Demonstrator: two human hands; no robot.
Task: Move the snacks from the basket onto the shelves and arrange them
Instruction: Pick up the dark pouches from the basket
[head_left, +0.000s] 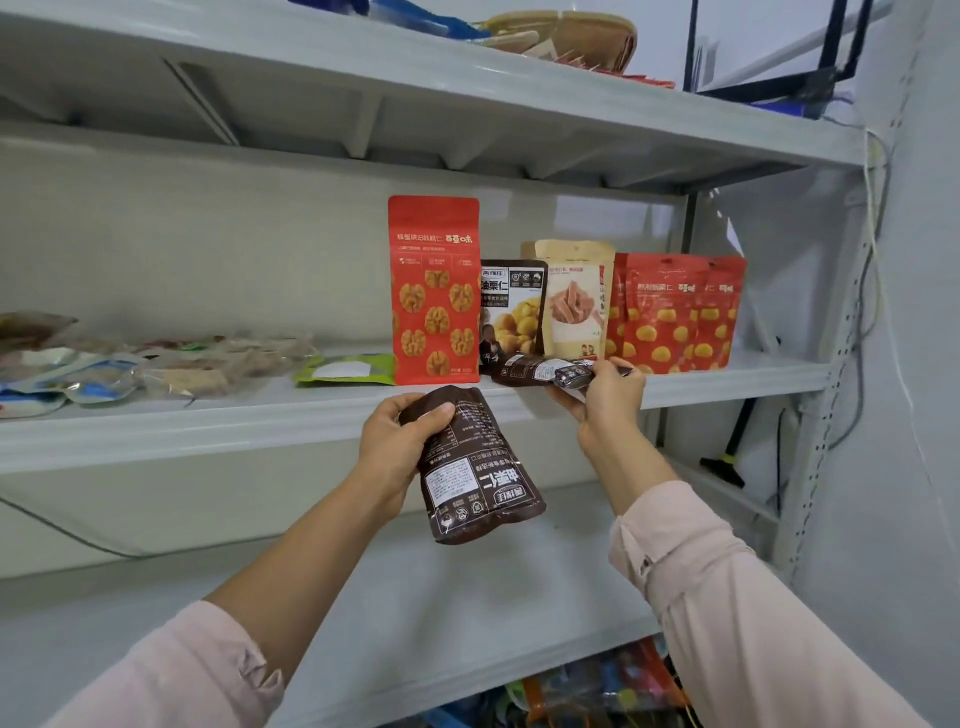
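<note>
Sleeves of pale pink cloth, rolled back at the cuffs, frame both my forearms as I reach up to the middle shelf (218, 431). My left hand (395, 441) is curled around the top of a dark brown pouch (475, 467), thumb across its front; the pouch hangs upside down below the shelf lip, back label facing me, its film glossy and crinkled. My right hand (602, 397) pinches one end of a second brown pouch (540, 370), which lies flat on the shelf edge.

I judge I am mid-placement: the flat pouch needs tipping upright against the matching chestnut pouch (511, 312) standing just behind it, and the hanging one must be turned over before it joins the row. Soft film like this will slump unless it leans on a neighbour.

Further back, a tall red walnut bag (434, 291) stands stiff and square-bottomed, a tan paper-look pouch (574, 299) sits beside the chestnuts, and red chestnut bags (675, 312) overlap at the right. Flat clear packets (156, 364) lie heaped at the left. The basket is not in view.
</note>
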